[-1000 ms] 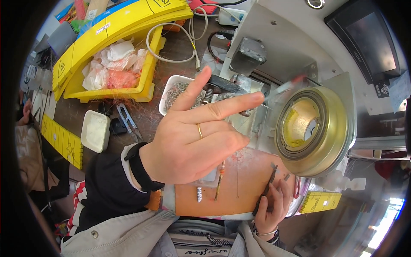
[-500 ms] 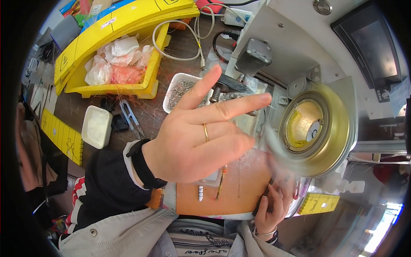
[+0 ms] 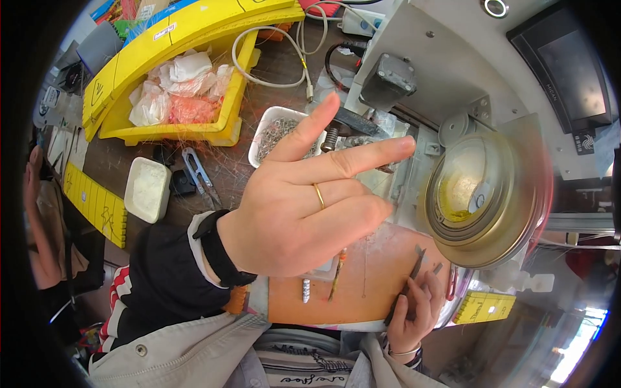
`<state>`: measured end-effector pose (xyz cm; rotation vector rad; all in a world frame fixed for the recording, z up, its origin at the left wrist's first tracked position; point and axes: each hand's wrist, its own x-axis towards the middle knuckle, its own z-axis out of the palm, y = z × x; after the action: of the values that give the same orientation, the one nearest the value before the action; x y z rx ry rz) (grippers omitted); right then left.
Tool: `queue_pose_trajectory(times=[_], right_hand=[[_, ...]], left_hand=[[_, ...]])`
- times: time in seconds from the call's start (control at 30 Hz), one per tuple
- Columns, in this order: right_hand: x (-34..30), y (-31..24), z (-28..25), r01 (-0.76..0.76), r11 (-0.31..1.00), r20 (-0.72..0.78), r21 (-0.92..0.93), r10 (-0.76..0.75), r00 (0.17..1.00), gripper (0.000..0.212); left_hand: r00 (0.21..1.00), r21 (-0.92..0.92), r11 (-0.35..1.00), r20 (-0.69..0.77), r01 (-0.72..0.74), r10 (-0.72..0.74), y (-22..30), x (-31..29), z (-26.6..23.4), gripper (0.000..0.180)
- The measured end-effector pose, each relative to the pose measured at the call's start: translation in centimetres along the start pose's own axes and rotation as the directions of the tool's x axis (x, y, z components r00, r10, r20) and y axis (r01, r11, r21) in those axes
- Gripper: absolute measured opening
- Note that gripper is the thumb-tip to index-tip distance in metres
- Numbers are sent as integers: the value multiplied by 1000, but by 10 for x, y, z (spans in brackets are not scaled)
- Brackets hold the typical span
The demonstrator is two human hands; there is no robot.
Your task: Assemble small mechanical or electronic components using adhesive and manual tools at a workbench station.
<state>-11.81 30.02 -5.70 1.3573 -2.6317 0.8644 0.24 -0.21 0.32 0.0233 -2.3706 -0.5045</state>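
My left hand (image 3: 284,200) reaches across the middle, its back toward me, a gold ring (image 3: 318,195) on one finger. Two fingers stretch out; the others curl with their tips hidden, so whatever they pinch cannot be made out. Below it, a fine strand with a tiny loop (image 3: 363,295) shows against the orange mat (image 3: 291,310); whether it hangs or lies there is unclear. At the lower right, my right hand (image 3: 417,310) closes around a slim black tool (image 3: 412,275) with a narrow tip. Beyond stands a brass-coloured round bowl (image 3: 482,249), yellow inside, on the machine.
A white tray of small metal pieces (image 3: 278,132) lies behind my left hand. Further left are a yellow bin (image 3: 233,129), snips (image 3: 194,171) and a white dish (image 3: 145,191). The machine housing (image 3: 446,39) and screen (image 3: 569,71) fill the right. Another person's hand (image 3: 33,171) shows far left.
The pale blur beside the bowl's near left edge has gone. My right hand looks sharper, and the black tool's tip shows. My left hand keeps nearly the same pose; the view has shifted slightly.
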Motion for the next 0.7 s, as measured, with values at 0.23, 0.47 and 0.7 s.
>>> queue_pose_trajectory(times=[0.23,0.47,0.7], right_hand=[[1,-3,-2,-2,1000,26,3,2,1000,29],[-2,3,1,13,1000,-18,-4,-14,1000,31],[-1,0,1,17,999,-12,-47,-17,1000,31]], left_hand=[[1000,12,1000,-14,-3,3,1,0,2,9],[1000,-8,1000,-29,-5,4,1,1,1,9],[998,-22,1000,-56,-1,0,-1,1,4,9]])
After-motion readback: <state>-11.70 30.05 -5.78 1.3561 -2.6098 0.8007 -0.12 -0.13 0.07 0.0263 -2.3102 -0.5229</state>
